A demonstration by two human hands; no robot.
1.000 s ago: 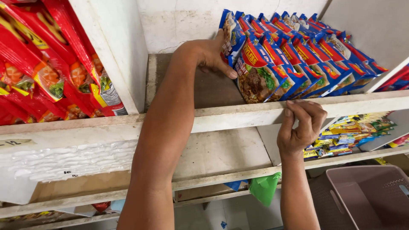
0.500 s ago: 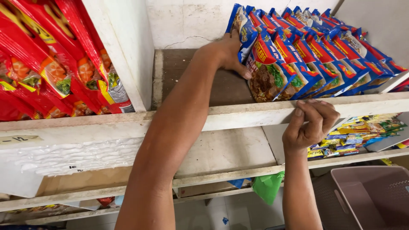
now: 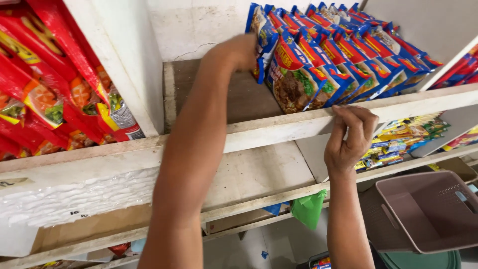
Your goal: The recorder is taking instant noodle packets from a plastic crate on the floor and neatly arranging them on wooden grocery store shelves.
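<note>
Up top: left hand (image 3: 238, 52) reaching into upper shelf compartment, fingers curled against end of row of blue snack packets (image 3: 318, 65), touching leftmost packet (image 3: 261, 35); fingertips hidden behind packet edge, so pinching or just pressing — cannot tell. Row standing upright, leaning slightly, packed tight, running from middle of compartment back toward right rear corner. Front packets sitting just behind front edge of wooden shelf board (image 3: 279, 132). Bare brown shelf surface left of row, under forearm.

Right hand (image 3: 348, 137) lower, fingers bent together and hooked over front lip of same shelf board, thumb below edge; holding nothing else. Front packet of row just above those knuckles, apart from them.

White upright divider (image 3: 119, 65) left of compartment; red snack packets (image 3: 45, 84) stacked in next compartment beyond it. Lower shelf right: yellow packets (image 3: 403, 137) lying in pile. Green bag (image 3: 308, 208) hanging under lower shelf edge, between both forearms. Pink plastic basket (image 3: 423, 209) bottom right, near right forearm, not touching. White bubble-like sheet (image 3: 64, 197) stuck on front of left shelf face.
</note>
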